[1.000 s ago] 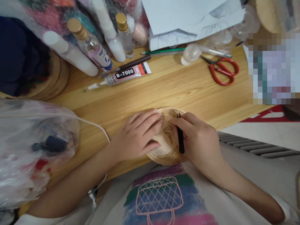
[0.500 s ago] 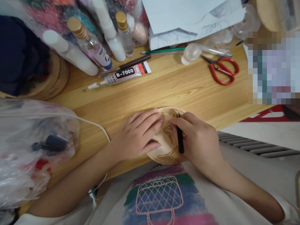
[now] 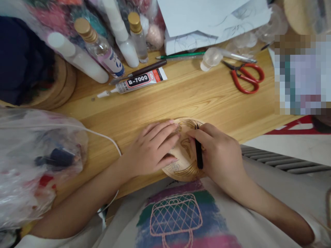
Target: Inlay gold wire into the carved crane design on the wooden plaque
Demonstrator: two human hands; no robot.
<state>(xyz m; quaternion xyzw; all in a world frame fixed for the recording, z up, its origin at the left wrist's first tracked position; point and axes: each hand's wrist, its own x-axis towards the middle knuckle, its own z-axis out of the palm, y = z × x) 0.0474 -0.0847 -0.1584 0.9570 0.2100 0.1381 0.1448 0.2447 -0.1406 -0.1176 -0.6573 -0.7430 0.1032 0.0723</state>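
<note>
Fingers point(image 3: 161, 133) of the left hand point(image 3: 146, 151) lie spread on the left side of a round wooden board point(image 3: 184, 161) at the table's near edge; the right hand point(image 3: 221, 151) is closed around black tweezers point(image 3: 199, 151) over the board's right side. The two hands stand apart, patterned wood between them. Nearer the body, a shirt point(image 3: 124, 220) bears a handbag drawing point(image 3: 176, 215) on painted colours, beneath dark lettering point(image 3: 176, 182) I cannot make out. Beyond the hands, a glue tube point(image 3: 141, 81) reads "B-7000", with a knife point(image 3: 148, 69) lying along it. Behind, a gold-capped bottle point(image 3: 102, 53) has a blue-and-white label point(image 3: 116, 65) too small to read. Red-handled scissors point(image 3: 247, 76) lie farther right, near a green pencil point(image 3: 183, 55) and drawn-on papers point(image 3: 207, 17). The table point(image 3: 201, 93) is yellowish, grained wood; a clear plastic bag point(image 3: 23, 137) and white cable point(image 3: 104, 136) occupy its left. Pale floor point(image 3: 289, 146) shows at right.
</note>
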